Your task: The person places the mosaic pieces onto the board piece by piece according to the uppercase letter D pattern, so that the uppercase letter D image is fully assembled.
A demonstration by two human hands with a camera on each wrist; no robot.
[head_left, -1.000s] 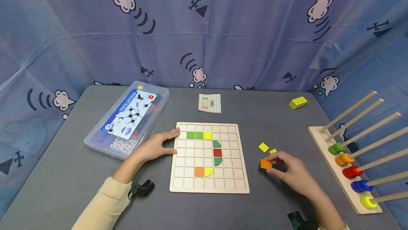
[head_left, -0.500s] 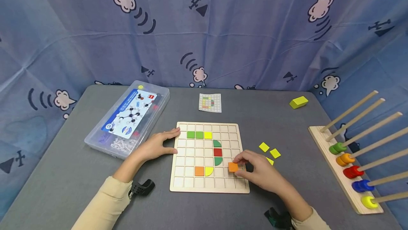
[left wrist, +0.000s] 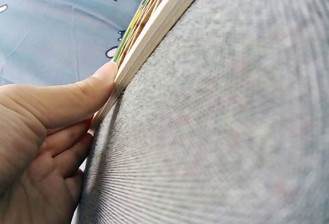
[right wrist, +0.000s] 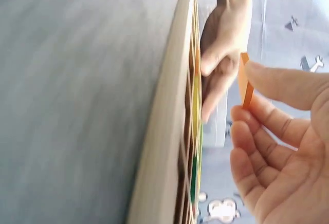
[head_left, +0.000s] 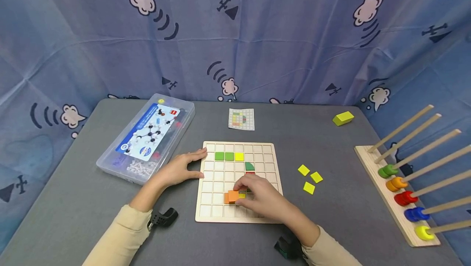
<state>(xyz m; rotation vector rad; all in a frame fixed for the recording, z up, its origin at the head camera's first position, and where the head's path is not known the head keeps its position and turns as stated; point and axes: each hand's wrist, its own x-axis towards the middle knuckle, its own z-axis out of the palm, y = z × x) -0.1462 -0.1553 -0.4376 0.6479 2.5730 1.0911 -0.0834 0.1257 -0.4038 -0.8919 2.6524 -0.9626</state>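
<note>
My right hand (head_left: 265,196) pinches an orange square tile (head_left: 233,197) between thumb and fingertips, over the lower part of the wooden grid board (head_left: 214,209). In the right wrist view, the tile is held on edge, raised off the board. It overlaps an orange tile (head_left: 226,198) lying in the grid beside a partly covered yellow piece (head_left: 242,196). Two light green tiles (head_left: 224,156) and a yellow tile (head_left: 239,156) sit in an upper row. A dark green quarter-round (head_left: 249,166) lies below. My left hand (head_left: 180,168) rests against the board's left edge with thumb and fingers spread.
Three yellow tiles (head_left: 310,176) lie right of the board. A small pattern card (head_left: 241,119) lies behind it. A clear plastic case (head_left: 147,137) stands at left, a peg rack (head_left: 399,196) at right, and a yellow-green block (head_left: 343,118) at the back right.
My right hand has picked up the orange tile at the right and carried it left across the board, above the orange tile in the grid. My left hand has stayed at the board's edge.
</note>
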